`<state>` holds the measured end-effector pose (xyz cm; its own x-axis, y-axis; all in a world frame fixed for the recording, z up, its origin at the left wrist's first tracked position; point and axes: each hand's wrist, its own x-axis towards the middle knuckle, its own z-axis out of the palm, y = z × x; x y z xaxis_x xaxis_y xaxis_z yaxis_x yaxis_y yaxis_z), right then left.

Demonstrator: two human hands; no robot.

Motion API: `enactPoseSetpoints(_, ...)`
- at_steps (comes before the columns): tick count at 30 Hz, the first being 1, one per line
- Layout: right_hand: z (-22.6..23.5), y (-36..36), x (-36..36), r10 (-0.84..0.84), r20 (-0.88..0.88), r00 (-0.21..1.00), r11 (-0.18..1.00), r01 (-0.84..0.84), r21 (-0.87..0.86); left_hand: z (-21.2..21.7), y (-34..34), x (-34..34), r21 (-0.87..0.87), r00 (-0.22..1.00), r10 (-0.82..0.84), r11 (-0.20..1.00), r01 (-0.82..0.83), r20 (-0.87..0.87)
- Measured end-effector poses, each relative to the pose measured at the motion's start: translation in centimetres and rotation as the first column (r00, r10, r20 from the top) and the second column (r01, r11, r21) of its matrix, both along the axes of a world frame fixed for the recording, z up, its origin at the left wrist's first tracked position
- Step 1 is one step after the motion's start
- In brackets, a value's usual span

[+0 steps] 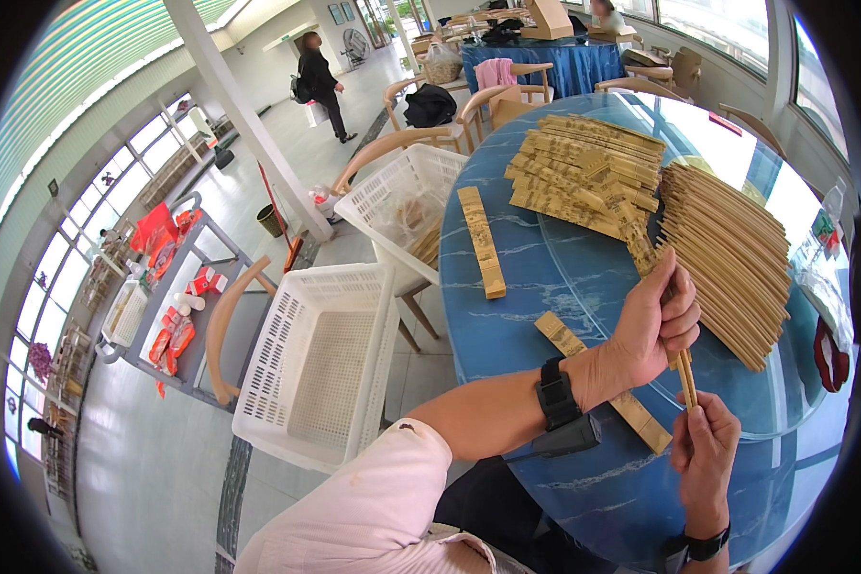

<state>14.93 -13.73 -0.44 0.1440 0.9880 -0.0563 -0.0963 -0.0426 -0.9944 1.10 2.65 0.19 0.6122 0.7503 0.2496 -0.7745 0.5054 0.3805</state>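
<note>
My left hand (pixel 649 323) is closed around a gold patterned paper sleeve (pixel 635 232), which sticks out above the fist toward the pile. A pair of light wooden chopsticks (pixel 687 381) runs down from under that fist. Below it, my right hand (pixel 708 445) pinches the lower ends of the chopsticks between thumb and fingers. Beneath my left wrist lies another gold sleeve (pixel 641 421), partly covered by the arm. One more flat sleeve (pixel 481 241) rests near the table's left edge. Beyond my hands are a heap of gold sleeves (pixel 564 177) and a row of chopsticks (pixel 722 258).
The round blue marbled table (pixel 493 330) has a glass turntable on it. A clear plastic bag (pixel 826 287) lies at right. White plastic crates (pixel 316 368) stand at left, beside a grey cart (pixel 206 330) with red packages. A person in black (pixel 323 86) stands farther back.
</note>
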Motion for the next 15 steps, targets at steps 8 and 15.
enactPoseSetpoints(8, -0.8, 0.6, 0.4, -0.028, 0.159, 0.987, 0.996, 0.014, 0.089, 0.4, 0.1, -0.2, 0.002, 1.000, -0.020, 1.000, 0.020, 0.021)
enactPoseSetpoints(15, -2.7, 0.3, 1.0, -0.072, 0.234, 0.969, 0.988, 0.038, 0.146, 0.2, -3.5, 1.3, -0.005, 0.985, -0.167, 0.986, 0.167, -0.041)
